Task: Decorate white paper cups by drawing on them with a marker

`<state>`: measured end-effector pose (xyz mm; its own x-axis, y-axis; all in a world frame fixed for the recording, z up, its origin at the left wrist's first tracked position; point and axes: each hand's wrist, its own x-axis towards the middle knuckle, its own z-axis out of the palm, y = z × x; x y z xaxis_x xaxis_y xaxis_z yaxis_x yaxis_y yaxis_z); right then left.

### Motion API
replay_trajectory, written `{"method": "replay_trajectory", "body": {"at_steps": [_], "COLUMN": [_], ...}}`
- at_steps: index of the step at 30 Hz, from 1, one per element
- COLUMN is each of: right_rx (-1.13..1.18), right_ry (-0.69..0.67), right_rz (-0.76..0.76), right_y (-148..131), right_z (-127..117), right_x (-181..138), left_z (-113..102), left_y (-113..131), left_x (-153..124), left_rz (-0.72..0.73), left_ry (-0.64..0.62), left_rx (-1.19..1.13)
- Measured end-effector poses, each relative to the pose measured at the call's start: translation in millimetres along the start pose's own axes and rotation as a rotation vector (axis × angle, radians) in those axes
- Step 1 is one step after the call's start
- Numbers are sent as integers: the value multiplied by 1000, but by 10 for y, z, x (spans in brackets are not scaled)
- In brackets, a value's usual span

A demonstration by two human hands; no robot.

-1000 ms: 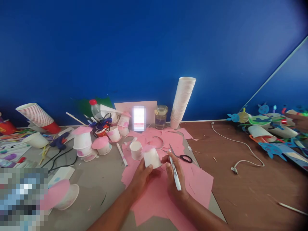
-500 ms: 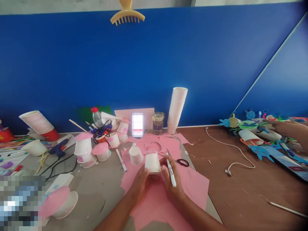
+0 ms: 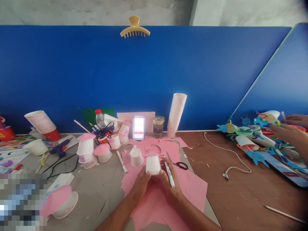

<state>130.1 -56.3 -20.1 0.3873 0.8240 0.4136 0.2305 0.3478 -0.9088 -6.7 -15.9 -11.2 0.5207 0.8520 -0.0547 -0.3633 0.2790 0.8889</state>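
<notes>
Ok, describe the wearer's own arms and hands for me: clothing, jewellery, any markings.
Both forearms are bare as far as the frame shows them; no sleeve is in view. The left hand and right hand are ungloved. No watch, bracelet, ring or marking can be seen, though the fingers are too small to rule out fine details.

the paper cup (image 3: pixel 153 165) is white; the paper sheets (image 3: pixel 190 187) are pink. the wall (image 3: pixel 154 73) is blue, the hair clip (image 3: pixel 135 29) yellow.
</notes>
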Motion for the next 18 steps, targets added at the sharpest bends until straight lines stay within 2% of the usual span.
{"method": "replay_trajectory", "body": {"at_steps": [4,13,18], "right_rx": [-3,58,160], "right_ry": [-23,-17,-40], "right_rz": [-27,35,173], "right_y": [5,-14,-131], "right_z": [-12,-21,8], "right_x": [16,28,61], "left_z": [2,83,101], "left_y": [22,109,105], "left_x": [-1,-24,-27], "left_rz": [29,73,49], "left_ry": [-31,-106,-131], "left_rx": [80,294,317]}}
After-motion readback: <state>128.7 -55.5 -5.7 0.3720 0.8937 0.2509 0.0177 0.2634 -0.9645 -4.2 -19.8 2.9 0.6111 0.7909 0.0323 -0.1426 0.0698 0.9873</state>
